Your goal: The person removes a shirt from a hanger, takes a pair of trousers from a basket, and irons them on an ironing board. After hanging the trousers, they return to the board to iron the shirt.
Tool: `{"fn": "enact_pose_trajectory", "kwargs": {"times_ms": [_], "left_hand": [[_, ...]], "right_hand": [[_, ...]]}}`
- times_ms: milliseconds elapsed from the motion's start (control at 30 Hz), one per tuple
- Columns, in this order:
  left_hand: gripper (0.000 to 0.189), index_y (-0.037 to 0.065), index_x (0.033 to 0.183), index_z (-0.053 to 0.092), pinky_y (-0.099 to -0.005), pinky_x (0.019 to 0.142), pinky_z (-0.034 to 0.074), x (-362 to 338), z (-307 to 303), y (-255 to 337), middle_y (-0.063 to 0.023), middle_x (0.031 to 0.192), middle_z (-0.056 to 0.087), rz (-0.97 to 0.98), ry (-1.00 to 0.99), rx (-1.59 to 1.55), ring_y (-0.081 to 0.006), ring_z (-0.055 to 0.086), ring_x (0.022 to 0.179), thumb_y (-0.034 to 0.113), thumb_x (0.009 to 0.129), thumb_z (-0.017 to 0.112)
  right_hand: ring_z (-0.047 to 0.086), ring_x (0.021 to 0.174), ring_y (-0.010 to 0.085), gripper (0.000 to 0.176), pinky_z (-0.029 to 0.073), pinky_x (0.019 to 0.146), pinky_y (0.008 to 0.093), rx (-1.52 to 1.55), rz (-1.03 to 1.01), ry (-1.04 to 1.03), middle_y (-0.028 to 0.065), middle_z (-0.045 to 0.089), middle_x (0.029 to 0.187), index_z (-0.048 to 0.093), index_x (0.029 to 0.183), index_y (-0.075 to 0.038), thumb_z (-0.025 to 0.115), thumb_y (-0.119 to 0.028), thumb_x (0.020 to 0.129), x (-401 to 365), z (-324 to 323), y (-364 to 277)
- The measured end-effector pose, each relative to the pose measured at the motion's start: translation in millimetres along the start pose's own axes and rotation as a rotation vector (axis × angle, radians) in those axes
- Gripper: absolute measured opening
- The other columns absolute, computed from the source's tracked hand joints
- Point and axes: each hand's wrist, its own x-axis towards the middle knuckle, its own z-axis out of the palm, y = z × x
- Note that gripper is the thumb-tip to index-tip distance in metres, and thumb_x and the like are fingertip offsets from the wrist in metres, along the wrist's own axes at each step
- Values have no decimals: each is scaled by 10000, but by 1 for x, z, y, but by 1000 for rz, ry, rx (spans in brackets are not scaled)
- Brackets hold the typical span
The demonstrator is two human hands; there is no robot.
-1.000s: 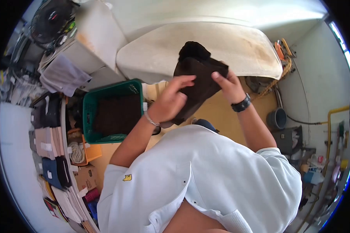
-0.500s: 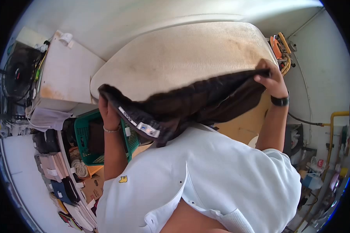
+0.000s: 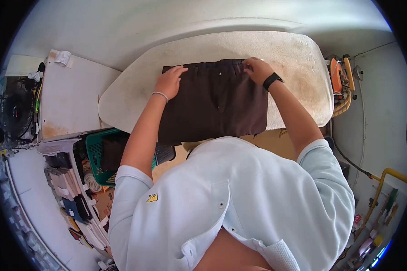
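Dark brown trousers (image 3: 212,101) lie spread on the ironing board (image 3: 131,90), waistband at the far side, with belt loops and a fly showing. Their lower part drops over the board's near edge, and my body hides what is below. My left hand (image 3: 169,83) rests flat on the waistband's left corner with its fingers stretched out. At the opposite corner my right hand (image 3: 257,71) pinches the waistband between thumb and fingers.
An orange iron (image 3: 336,74) stands at the board's right end. To the left are a white cabinet (image 3: 77,97), a black fan (image 3: 17,110) and a green basket (image 3: 94,156) holding dark cloth. Folded garments (image 3: 61,183) fill a shelf at lower left.
The trousers were held up in the air between both hands, with inside labels showing. Now they lie on the board, and both hands have moved forward and closer together. The left hand has opened.
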Motion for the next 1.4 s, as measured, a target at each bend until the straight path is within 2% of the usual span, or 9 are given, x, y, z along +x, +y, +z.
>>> {"fn": "enact_pose_trajectory", "kwargs": {"times_ms": [333, 467, 567, 633, 733, 833, 933, 967, 1400], "left_hand": [[300, 206, 1138, 607, -539, 1054, 297, 49, 4, -2, -20, 1181, 576, -17, -208, 187, -203, 492, 1205, 374, 889, 612], [246, 148, 1045, 620, -465, 960, 381, 39, -2, -12, -41, 1030, 624, 105, -72, 94, -246, 586, 1042, 342, 893, 621], [232, 94, 983, 644, -400, 836, 467, 17, -32, 13, -83, 889, 660, -19, -68, -114, -292, 634, 888, 302, 879, 644], [212, 45, 926, 654, -340, 684, 502, -6, -44, 40, -113, 784, 671, -89, 151, -183, -280, 658, 752, 243, 855, 679], [191, 11, 888, 658, -294, 651, 505, -39, -61, 101, -109, 759, 681, -271, 208, -369, -186, 667, 700, 183, 830, 718], [171, -11, 876, 651, -246, 639, 505, -59, -47, 133, -87, 752, 687, -296, 287, -540, -104, 650, 693, 125, 816, 736], [187, 15, 842, 649, -287, 615, 517, -68, -37, 147, -102, 752, 684, -256, 371, -620, -180, 668, 665, 150, 773, 759], [150, -18, 868, 651, -236, 672, 524, -69, -40, 150, -76, 767, 695, -278, 325, -606, -101, 663, 714, 85, 804, 738], [151, -16, 882, 655, -263, 691, 540, -83, -51, 168, -104, 811, 706, -209, 372, -572, -144, 691, 752, 78, 794, 734]], "right_hand": [[564, 1115, 239, 289, 343, 969, 450, -302, 49, -197, 41, 657, 1044, 668, 1041, -187, 662, -378, 824, 16, -9, -24], [606, 1024, 247, 292, 342, 943, 440, -97, 63, -151, 69, 684, 980, 679, 984, -166, 674, -399, 807, 4, -13, -20], [641, 900, 269, 303, 366, 904, 439, 36, 99, -88, 95, 696, 878, 678, 946, -141, 681, -405, 796, -13, -25, -35], [649, 785, 279, 273, 395, 853, 425, 219, 198, 67, 99, 684, 780, 685, 899, -117, 713, -358, 774, -27, -31, -59], [626, 645, 273, 221, 462, 710, 345, 411, 117, 240, 117, 664, 715, 685, 851, -56, 762, -235, 747, -54, -36, -107], [600, 613, 276, 219, 447, 735, 350, 358, -27, 284, 105, 663, 710, 675, 826, -52, 770, -221, 724, -69, -36, -145], [603, 644, 271, 179, 405, 796, 374, 379, -68, 231, 79, 653, 683, 672, 786, -74, 755, -219, 721, -74, -36, -163], [585, 619, 264, 171, 399, 791, 369, 394, -91, 236, 68, 646, 672, 671, 791, -77, 749, -213, 724, -75, -35, -165], [596, 621, 239, 149, 393, 796, 363, 347, -158, 248, 38, 648, 659, 673, 771, -93, 737, -217, 719, -88, -41, -176]]}}
